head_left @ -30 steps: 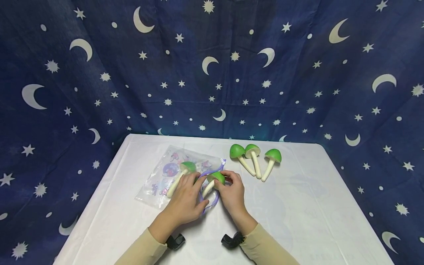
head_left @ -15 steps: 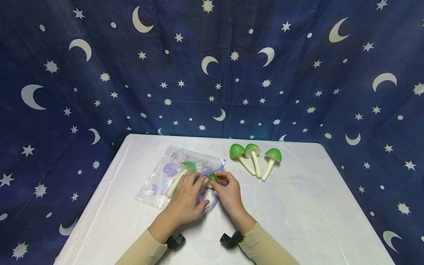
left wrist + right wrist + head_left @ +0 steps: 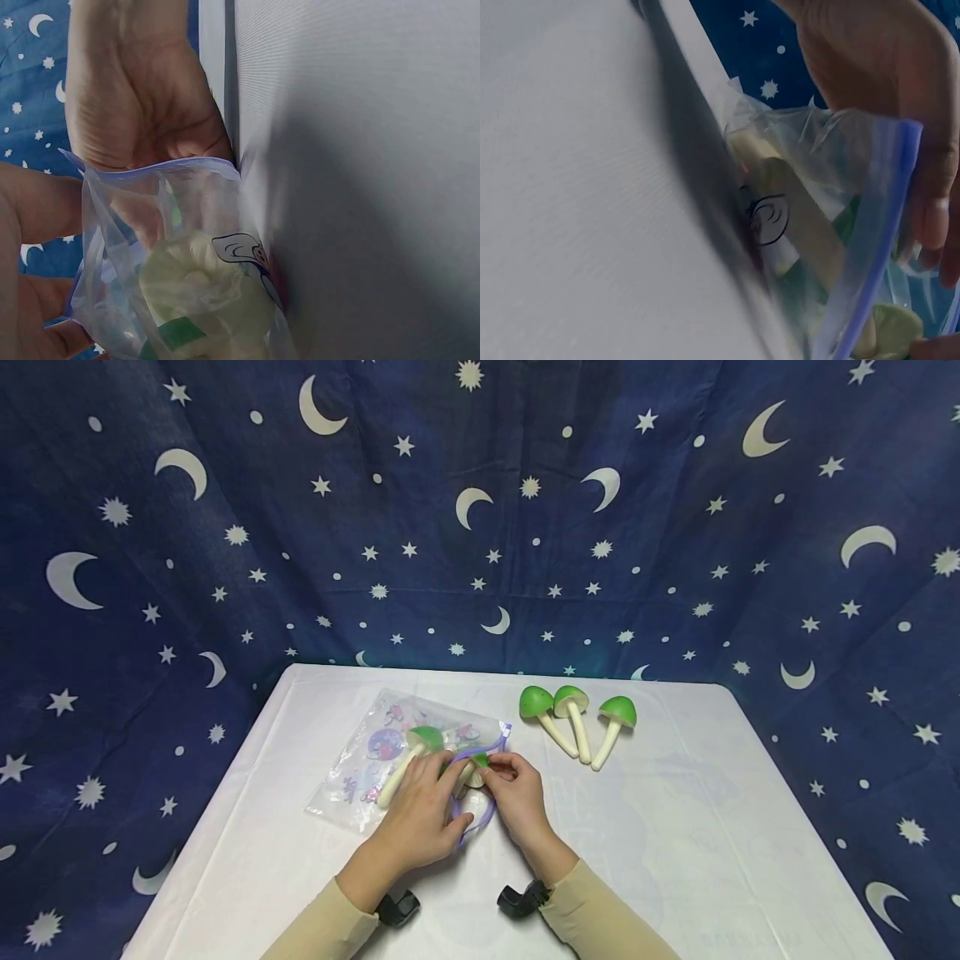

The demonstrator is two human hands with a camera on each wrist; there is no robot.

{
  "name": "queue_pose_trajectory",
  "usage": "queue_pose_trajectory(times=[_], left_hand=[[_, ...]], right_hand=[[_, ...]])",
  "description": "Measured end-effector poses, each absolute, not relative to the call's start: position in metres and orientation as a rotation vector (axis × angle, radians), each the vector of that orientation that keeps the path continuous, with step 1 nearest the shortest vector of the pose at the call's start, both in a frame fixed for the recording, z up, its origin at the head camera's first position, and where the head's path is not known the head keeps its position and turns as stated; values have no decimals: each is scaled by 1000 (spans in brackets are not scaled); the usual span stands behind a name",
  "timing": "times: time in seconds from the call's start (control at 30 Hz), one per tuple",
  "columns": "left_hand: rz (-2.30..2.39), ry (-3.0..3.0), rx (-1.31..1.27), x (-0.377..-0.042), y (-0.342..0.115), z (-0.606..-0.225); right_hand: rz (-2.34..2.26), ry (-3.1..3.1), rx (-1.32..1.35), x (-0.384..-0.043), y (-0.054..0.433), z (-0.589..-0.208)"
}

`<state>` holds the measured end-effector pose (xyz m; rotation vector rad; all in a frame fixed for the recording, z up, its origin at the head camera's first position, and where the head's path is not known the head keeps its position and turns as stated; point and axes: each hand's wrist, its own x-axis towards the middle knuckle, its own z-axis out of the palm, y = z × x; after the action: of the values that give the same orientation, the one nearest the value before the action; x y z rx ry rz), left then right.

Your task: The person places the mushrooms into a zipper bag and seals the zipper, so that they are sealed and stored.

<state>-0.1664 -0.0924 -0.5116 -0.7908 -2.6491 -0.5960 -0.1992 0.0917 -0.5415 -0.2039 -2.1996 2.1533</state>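
On the table's left half lies a clear zip bag point(image 3: 358, 768) with purple-edged mouth and printed pictures. Inside it, a toy mushroom point(image 3: 426, 737) with green cap and white stem shows through the plastic. My left hand point(image 3: 420, 814) lies over the bag and grips it by the mouth, which gapes to the right. My right hand point(image 3: 521, 802) pinches a second toy mushroom point(image 3: 474, 777) by its cap in that mouth, stem first. Its pale cap underside point(image 3: 202, 285) shows through the plastic in the left wrist view. The stem's far end is hidden by the left hand.
Three more green-capped toy mushrooms lie at the back of the table, right of the bag: one at left point(image 3: 537, 703), one in the middle point(image 3: 573, 706), one at right point(image 3: 617, 714). A dark blue moon-and-star cloth point(image 3: 480, 568) hangs behind the white table point(image 3: 712, 827).
My right hand has moved slightly left, pushing its mushroom deeper into the bag's mouth. My left hand stays in place on the bag.
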Motion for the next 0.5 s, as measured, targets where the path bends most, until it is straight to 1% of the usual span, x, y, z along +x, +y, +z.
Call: queue_pose_trajectory(times=[0.5], left_hand=[[-581, -2652, -799, -165, -92, -511]], right_hand=[[2079, -2269, -112, -196, 90, -543]])
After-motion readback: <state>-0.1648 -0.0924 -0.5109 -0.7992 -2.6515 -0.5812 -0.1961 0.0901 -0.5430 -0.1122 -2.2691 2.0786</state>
